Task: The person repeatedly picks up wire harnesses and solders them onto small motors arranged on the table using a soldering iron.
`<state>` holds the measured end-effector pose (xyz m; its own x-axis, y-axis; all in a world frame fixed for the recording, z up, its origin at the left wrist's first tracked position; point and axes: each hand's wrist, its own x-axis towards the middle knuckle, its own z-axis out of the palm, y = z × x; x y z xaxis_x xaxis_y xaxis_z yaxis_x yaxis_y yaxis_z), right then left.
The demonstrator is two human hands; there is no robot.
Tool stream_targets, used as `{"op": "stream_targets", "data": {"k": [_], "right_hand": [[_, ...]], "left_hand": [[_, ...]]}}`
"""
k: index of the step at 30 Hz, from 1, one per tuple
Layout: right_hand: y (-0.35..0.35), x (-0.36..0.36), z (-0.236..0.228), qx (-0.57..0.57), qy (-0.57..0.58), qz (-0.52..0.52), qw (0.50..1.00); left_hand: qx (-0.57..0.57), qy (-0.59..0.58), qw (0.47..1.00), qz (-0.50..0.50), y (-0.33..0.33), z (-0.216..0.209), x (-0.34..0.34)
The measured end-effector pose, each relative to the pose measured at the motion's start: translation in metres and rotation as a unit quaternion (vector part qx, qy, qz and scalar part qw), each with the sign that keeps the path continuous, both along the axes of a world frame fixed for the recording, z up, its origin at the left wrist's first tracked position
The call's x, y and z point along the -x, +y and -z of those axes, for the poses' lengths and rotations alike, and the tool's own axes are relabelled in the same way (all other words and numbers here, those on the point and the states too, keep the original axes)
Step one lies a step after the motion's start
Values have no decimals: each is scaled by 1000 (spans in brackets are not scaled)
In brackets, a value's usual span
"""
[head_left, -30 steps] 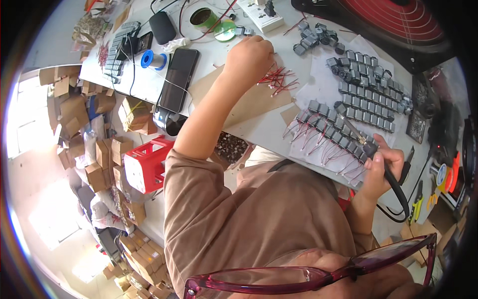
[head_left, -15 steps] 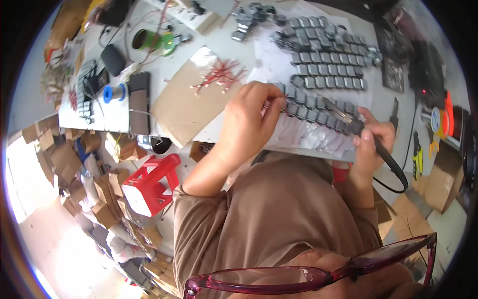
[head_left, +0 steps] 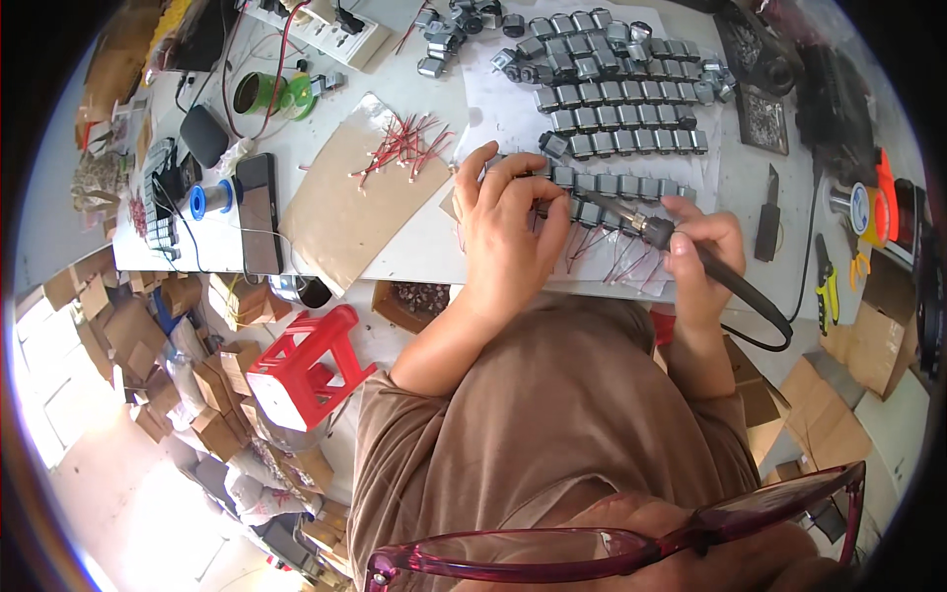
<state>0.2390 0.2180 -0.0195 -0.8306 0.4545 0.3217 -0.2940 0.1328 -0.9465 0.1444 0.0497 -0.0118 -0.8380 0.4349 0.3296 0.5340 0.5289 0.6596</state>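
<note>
In my right hand (head_left: pixel 705 247) is a soldering iron (head_left: pixel 691 247), fingers closed round its dark handle and the tip pointing left at a row of small grey motors (head_left: pixel 626 185). My left hand (head_left: pixel 508 222) lies over the left end of that row, thumb and forefinger curled together and the other fingers raised. Whatever sits between its fingertips is hidden. Thin red wires (head_left: pixel 582 247) trail from the near row toward the table edge. More red wires (head_left: pixel 406 143) lie heaped on a brown sheet (head_left: pixel 335 212) to the left.
Further motor rows (head_left: pixel 621 116) stand on white paper beyond my hands. On the left are a phone (head_left: pixel 258 212), a blue solder spool (head_left: pixel 209 200) and a power strip (head_left: pixel 340 39). A knife (head_left: pixel 767 222) and yellow-handled cutters (head_left: pixel 827 291) lie right. A red stool (head_left: pixel 306 365) stands below.
My left hand's fingers have spread and lifted from a tighter pinch. The soldering iron has shifted left with my right hand. Red wires by the near row show more plainly; the view has shifted slightly.
</note>
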Motion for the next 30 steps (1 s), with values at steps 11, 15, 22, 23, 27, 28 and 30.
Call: {"op": "stream_targets", "data": {"k": [11,15,22,23,27,28,30], "right_hand": [[0,1,1,4,1,-6,1000],[-1,3,0,5,-8,-7,1000],[0,1,2,-13,-3,-14,1000],[0,1,2,-12,0,-13,1000],[-2,1,3,-5,12,4,1000],[-2,1,2,-2,11,9,1000],[-1,0,2,0,10,14,1000]], "left_hand": [[12,14,1000,-1,1,0,0],[11,14,1000,-1,1,2,1],[8,9,1000,-4,1,1,0],[10,-1,1000,-6,2,0,0],[14,6,1000,-5,2,-1,1],[16,6,1000,-4,2,-2,1],[18,5,1000,-4,2,-2,1]]}}
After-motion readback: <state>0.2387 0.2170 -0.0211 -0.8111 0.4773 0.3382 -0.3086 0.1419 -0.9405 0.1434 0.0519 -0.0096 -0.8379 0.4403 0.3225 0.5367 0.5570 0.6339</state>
